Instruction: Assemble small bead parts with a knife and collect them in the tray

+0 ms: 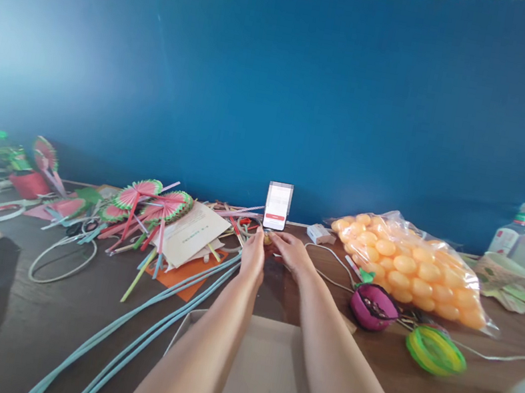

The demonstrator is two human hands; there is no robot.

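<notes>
At the far edge of the surface (42,320), the left hand (254,252) and right hand (289,250) meet fingertip to fingertip just below one phone (277,207), which is propped upright against the blue wall (360,105). Whether they pinch anything, I cannot tell. A careless nudge could topple the phone. Nearby lie one bag of orange balls (412,267), one purple bowl (373,307), two blue cords (143,324) and one bottle (522,237).
</notes>
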